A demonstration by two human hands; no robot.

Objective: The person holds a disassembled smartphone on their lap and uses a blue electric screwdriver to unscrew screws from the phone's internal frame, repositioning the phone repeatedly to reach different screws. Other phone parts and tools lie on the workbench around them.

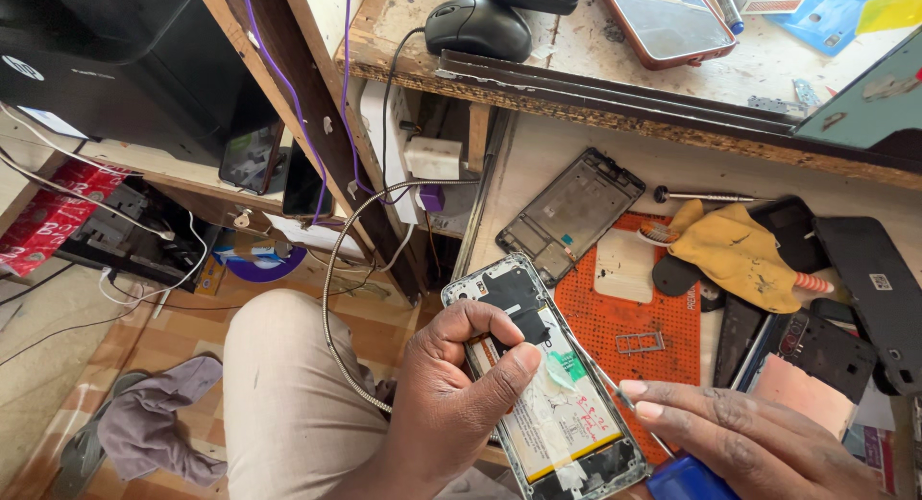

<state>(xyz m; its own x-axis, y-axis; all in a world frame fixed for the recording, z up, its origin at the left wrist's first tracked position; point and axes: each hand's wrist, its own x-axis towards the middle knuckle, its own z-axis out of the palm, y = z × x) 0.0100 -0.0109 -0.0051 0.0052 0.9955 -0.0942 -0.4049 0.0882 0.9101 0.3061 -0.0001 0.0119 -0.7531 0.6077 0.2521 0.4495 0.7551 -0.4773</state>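
Note:
My left hand [451, 394] grips an opened phone [552, 385] with its back cover off, showing a white battery and black shielding. The thumb presses near a green pull tab on the battery. My right hand [749, 438] holds thin metal tweezers [600, 375] whose tip lies along the phone's right edge beside the battery. The phone sits partly over an orange work mat [653, 317] on a low shelf.
A bare phone frame [571, 212], a yellow cloth [735, 250], a screwdriver [706, 196], black back covers [869, 289] and a SIM tray [641, 341] lie on the shelf. Above, a black mouse [477, 26] and a phone [666, 20] rest on the wooden desk. My knee [288, 385] is below.

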